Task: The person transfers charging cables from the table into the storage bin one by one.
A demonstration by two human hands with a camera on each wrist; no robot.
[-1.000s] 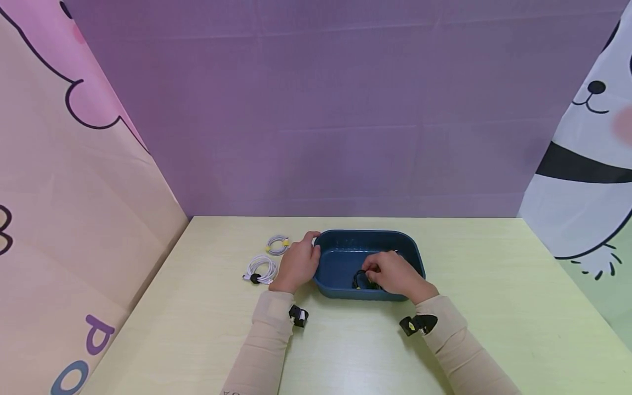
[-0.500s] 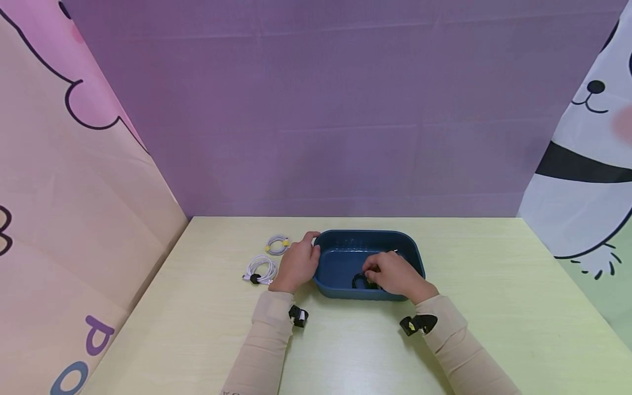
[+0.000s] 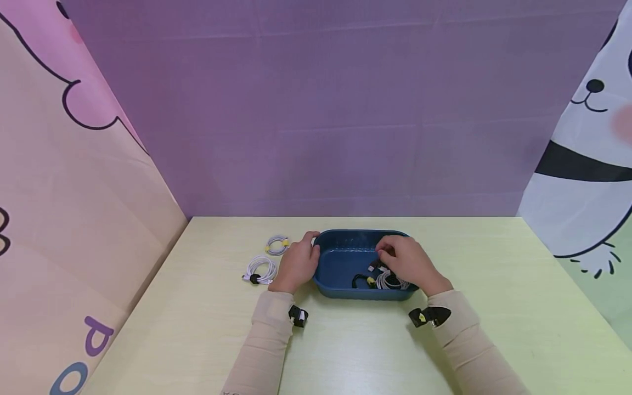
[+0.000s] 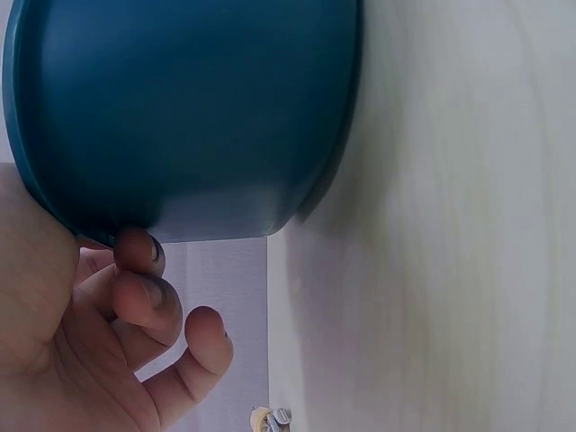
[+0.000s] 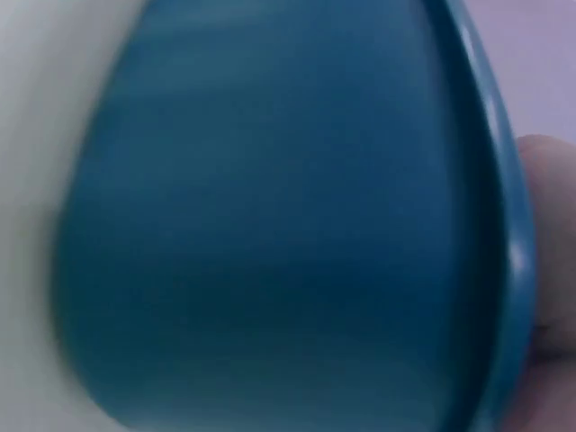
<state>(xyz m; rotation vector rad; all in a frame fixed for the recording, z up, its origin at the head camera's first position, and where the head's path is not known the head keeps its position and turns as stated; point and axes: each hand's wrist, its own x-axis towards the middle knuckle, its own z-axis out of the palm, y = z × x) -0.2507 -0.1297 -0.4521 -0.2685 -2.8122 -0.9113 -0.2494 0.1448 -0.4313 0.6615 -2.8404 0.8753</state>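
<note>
Gripping the tray (image 3: 345, 294) by its left rim, the left hand (image 3: 298, 262) gives the steady base this work likely needs. Inside, a grey coil (image 3: 382, 281), black cable (image 3: 359, 278) and black plug (image 3: 371, 268) lie toward the near right; laying each flat, ends tucked in, would help avoid snags. Two more coils (a white coil (image 3: 273, 269) and a small coil (image 3: 285, 242)) lie on the bench (image 3: 197, 329) beside the left hand. Whether the right hand (image 3: 407, 260) pinches anything I cannot tell: its curled fingers partly cover the contents, and the right wrist view is blurred, mostly tray wall.

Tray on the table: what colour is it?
The tray is dark blue, clearest in head view.
</note>
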